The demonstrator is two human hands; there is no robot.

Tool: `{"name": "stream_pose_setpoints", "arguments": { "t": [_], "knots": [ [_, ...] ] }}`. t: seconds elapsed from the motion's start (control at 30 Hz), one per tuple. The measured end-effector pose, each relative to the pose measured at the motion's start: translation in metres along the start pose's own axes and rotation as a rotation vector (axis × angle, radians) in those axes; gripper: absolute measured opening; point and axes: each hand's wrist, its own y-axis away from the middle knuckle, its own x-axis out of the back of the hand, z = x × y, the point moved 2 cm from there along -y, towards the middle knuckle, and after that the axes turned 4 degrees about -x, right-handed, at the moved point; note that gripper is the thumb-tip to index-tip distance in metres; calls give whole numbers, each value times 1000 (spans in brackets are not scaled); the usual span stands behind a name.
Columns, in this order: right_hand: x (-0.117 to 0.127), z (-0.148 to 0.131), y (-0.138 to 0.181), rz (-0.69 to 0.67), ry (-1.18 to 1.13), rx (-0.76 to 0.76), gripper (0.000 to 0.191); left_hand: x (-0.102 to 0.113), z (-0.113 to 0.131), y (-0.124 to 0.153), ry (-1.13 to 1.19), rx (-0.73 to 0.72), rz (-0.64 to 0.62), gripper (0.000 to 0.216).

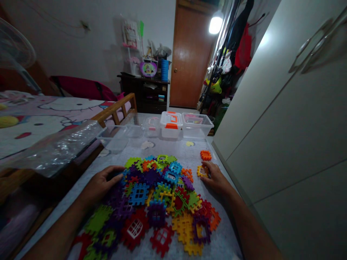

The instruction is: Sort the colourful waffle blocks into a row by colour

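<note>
While the notched yellow tile (201, 171), white-latticed, sits right of the pile (151, 177), your right grip (217, 177) pinches its edge; your left grip (101, 181), thumb and fingers parted, meets the pile's left side.

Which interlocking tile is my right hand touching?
The yellow window tile with the pale lattice, at the thumb and fingertips of your right hand. It lies right of the heap, nearer you than the separate orange tile.

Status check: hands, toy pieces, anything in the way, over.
Right hand on yellow square plastic window piece. Left hand, open, at left edge of multicoloured plastic pile. Orange notched plastic piece beyond right hand; no blockage seen.
</note>
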Motion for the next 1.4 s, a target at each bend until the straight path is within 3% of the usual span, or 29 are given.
{"name": "stream_pose_setpoints", "arguments": {
  "t": [0.2,0.43,0.67,0.83,1.0,1.4],
  "knots": [
    [-1,-4,-3,4,128,-21,64,1,-2,-1,2,-34,-6,53],
    [1,-24,-13,-56,387,-18,37,1,-5,-2,-47,-76,10,52],
    [17,-45,-68,-40,514,47,49,2,-2,-1,-66,-81,7,50],
    [9,-48,-102,-136,564,81,48,1,-1,0,-21,-51,-9,49],
    [7,-48,-105,-236,619,71,38,1,1,0,1,-49,-2,48],
    [5,-48,-112,-248,619,47,31,2,3,1,-18,-42,-5,50]
  ]
}}
